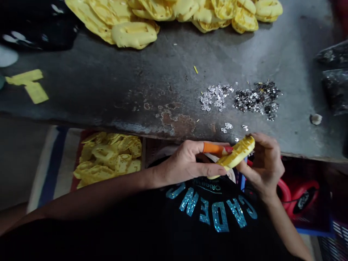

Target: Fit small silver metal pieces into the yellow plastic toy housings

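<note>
A curved yellow plastic part is held edge-up just off the bench's front edge. My left hand grips its lower left end between thumb and fingers, with an orange cover on one finger. At the part's upper right end is my right hand, its fingers and thumb closed around that end. A few small silver metal pieces lie on the bench close above my hands. Behind them are a pile of bright metal pieces and a darker pile. The part's far face is hidden.
More yellow plastic parts are heaped along the back of the grey bench. A container of yellow parts stands below at left. Yellow strips and a black bag lie left; plastic bags lie right. Red round items sit lower right.
</note>
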A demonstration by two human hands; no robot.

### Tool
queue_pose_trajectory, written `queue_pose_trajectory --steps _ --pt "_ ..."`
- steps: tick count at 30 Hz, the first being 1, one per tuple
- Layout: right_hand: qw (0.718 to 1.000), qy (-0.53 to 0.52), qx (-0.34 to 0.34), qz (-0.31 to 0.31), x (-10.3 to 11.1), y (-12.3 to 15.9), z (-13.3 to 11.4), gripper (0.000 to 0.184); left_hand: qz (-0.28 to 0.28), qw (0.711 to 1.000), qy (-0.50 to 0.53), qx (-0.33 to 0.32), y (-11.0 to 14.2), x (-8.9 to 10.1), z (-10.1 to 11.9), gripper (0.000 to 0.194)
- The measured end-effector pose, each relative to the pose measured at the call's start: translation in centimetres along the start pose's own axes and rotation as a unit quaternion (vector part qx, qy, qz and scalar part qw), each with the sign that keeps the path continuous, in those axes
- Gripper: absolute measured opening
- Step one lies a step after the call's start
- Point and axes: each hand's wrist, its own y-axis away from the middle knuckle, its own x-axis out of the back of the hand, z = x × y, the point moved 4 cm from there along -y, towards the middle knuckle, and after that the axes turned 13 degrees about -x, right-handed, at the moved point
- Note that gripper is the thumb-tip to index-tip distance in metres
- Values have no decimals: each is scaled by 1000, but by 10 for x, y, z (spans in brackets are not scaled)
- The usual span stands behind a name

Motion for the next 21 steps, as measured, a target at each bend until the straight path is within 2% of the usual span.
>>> queue_pose_trajectory --steps 2,4,6,8,11,21 --pt "1000 -12 -19 13 13 -9 4 56 36 993 97 47 3 6 -3 56" --pt "996 37 -26 73 31 -21 12 29 81 984 157 25 5 17 2 68" --pt "984 125 -22 122 45 -33 20 8 127 977 170 -17 6 30 9 73" --pt "976 192 -23 97 46 -45 28 8 167 972 158 -43 7 41 13 73" --pt "971 235 -24 40 37 -57 31 10 205 968 134 -43 10 49 14 63" --pt "958 284 31 0 1 -51 0 14 235 961 145 -19 14 47 10 68"
